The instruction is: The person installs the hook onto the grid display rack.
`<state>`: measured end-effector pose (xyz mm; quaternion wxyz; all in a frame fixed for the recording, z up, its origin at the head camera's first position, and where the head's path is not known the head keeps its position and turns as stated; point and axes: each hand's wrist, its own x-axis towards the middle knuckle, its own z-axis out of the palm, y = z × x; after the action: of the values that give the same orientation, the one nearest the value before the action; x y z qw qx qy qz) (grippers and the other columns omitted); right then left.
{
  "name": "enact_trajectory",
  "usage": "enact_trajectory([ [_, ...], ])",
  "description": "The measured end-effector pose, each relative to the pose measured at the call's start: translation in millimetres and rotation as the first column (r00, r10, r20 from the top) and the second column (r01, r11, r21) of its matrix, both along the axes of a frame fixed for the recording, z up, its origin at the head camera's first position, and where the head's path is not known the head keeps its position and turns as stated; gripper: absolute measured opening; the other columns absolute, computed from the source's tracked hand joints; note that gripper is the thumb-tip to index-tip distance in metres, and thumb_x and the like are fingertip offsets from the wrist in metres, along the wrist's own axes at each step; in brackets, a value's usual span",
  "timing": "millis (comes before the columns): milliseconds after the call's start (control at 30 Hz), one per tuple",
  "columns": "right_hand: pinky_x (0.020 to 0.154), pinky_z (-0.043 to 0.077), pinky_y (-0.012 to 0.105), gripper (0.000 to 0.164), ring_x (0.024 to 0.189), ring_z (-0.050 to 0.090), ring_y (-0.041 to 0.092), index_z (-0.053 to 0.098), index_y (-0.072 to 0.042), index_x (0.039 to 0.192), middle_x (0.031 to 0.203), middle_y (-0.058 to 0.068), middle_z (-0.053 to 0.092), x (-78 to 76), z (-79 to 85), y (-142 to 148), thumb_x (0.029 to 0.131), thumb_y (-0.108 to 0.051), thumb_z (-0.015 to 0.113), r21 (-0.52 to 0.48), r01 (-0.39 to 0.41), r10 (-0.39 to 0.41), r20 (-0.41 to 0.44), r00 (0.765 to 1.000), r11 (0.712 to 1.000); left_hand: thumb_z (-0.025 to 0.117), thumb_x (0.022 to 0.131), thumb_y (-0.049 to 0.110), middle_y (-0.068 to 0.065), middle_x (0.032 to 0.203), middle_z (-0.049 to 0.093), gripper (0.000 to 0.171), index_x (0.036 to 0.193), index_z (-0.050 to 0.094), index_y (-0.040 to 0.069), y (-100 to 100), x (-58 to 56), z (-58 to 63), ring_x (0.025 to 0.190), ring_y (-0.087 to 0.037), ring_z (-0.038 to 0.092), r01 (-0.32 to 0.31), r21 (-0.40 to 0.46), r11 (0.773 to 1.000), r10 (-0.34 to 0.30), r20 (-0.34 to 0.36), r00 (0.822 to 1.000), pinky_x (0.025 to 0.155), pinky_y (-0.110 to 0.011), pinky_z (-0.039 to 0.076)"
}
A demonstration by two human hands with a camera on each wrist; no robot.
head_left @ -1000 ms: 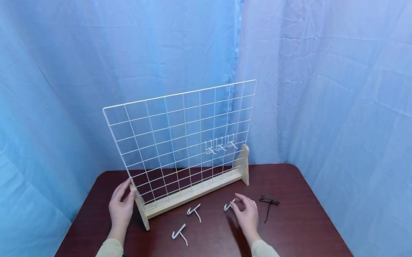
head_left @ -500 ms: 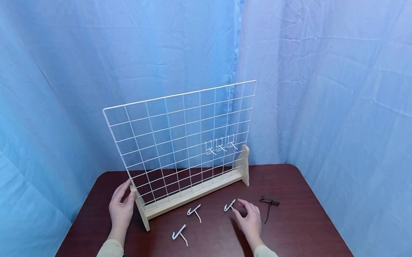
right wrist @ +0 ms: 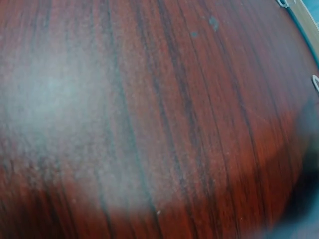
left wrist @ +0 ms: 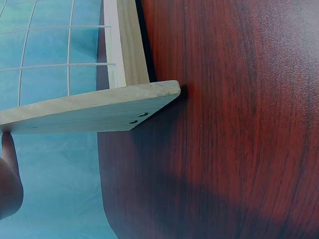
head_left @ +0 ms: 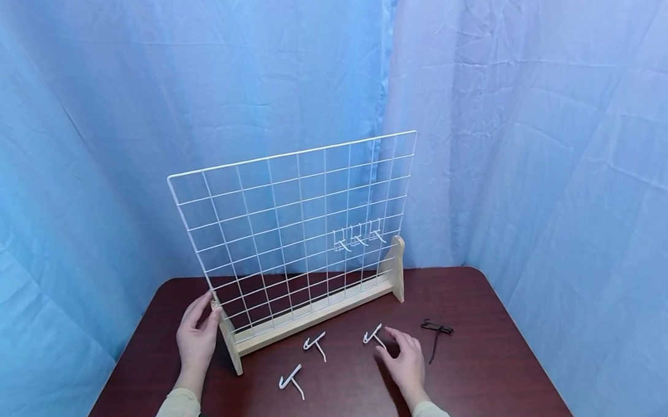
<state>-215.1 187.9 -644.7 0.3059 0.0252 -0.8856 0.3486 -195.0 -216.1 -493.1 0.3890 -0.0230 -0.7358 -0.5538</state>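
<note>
Low in the head view, the right hand (head_left: 407,366) held thumb and fingers apart just beside a white hook (head_left: 372,335) on the table (head_left: 488,373); a careless brush might have skewed it. At lower left, the left hand (head_left: 195,342) pinched the wooden upright (head_left: 229,337); an uneven pull could have tipped the wire grid (head_left: 298,153), which bore three hung hooks (head_left: 359,239). From the left wrist, one digit met the wooden upright's edge at far left. From the right wrist, mostly table; finger spread couldn't be told.

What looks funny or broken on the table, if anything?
The black hook, right of the right hand, looks odd because the other hooks, loose or hanging, are white. Nothing looks spilled or broken.
</note>
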Motion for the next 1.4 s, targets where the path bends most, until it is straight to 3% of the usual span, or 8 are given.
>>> enact_trajectory([
  [267,0.082,0.05,0.048,0.052,0.098,0.06,0.032,0.074,-0.012,0.113,0.107,0.006,0.071,1.4,-1.8,1.0,0.066,-0.019,0.092,0.052,-0.002,0.002,-0.004,1.0,0.999,0.065,0.083,-0.021,-0.021,0.114,0.061,0.039,0.122,0.06,-0.016,-0.1,-0.4,-0.7,0.107,0.005,0.054,-0.001,0.016,1.0,0.001,0.007,1.0,0.085,-0.014,0.052],
  [667,0.078,0.047,0.051,0.049,0.098,0.057,0.033,0.076,-0.015,0.112,0.103,0.005,0.069,3.5,-4.3,1.0,0.066,-0.021,0.092,0.112,0.02,-0.023,0.026,0.999,0.994,0.065,0.083,-0.021,-0.03,0.118,0.058,0.037,0.12,0.061,-0.016,1.4,1.6,2.0,0.107,0.006,0.053,-0.01,0.005,1.0,0.01,0.023,1.0,0.083,-0.011,0.051],
  [1067,0.077,0.051,0.047,0.047,0.095,0.059,0.033,0.078,-0.01,0.106,0.098,0.004,0.068,2.5,-13.4,5.7,0.062,-0.016,0.093,0.142,-0.006,0.012,-0.046,0.999,0.99,0.065,0.083,-0.022,-0.032,0.117,0.058,0.037,0.12,0.061,-0.017,0.9,1.3,1.7,0.107,0.004,0.054,-0.004,0.015,1.0,0.003,0.016,1.0,0.083,-0.011,0.051],
  [1400,0.075,0.051,0.046,0.04,0.093,0.058,0.032,0.079,-0.009,0.1,0.096,0.005,0.068,2.9,-12.3,4.7,0.062,-0.015,0.093,0.158,-0.002,0.011,-0.055,0.998,0.987,0.065,0.083,-0.022,-0.032,0.117,0.058,0.037,0.119,0.061,-0.017,1.6,2.0,2.3,0.107,0.006,0.053,-0.01,0.001,1.0,0.01,0.011,1.0,0.083,-0.011,0.051],
])
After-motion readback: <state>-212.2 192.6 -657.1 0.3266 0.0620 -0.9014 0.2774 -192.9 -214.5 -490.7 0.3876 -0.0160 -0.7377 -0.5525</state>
